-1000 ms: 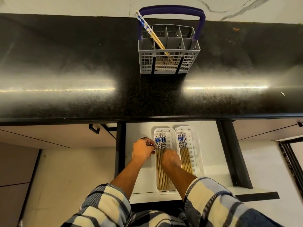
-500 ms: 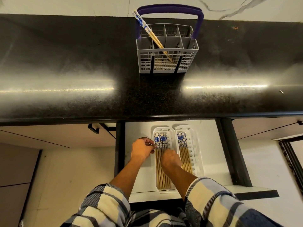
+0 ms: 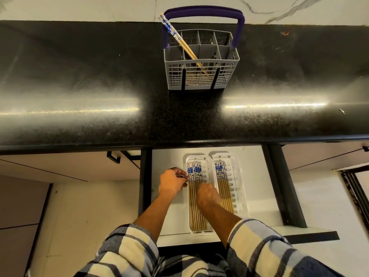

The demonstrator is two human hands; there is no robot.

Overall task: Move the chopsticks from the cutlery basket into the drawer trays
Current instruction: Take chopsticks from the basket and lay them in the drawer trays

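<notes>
Under both hands, chopsticks [image 3: 196, 198] get squared in the left tray [image 3: 199, 232]: left hand [image 3: 172, 183] pinching tips, right hand [image 3: 206, 195] curled atop, grip unclear; basket pair [image 3: 179, 40] probably next.

Little shifted over that second. The left hand [image 3: 173, 182] kept its curled fingers at the rim of the left tray [image 3: 200, 232], thumb and fingertips edging slightly closer to the blue-patterned ends of the chopsticks [image 3: 194, 198] there. The right hand [image 3: 206, 195] slid a touch further up along the same bundle, knuckles bent over it.
</notes>
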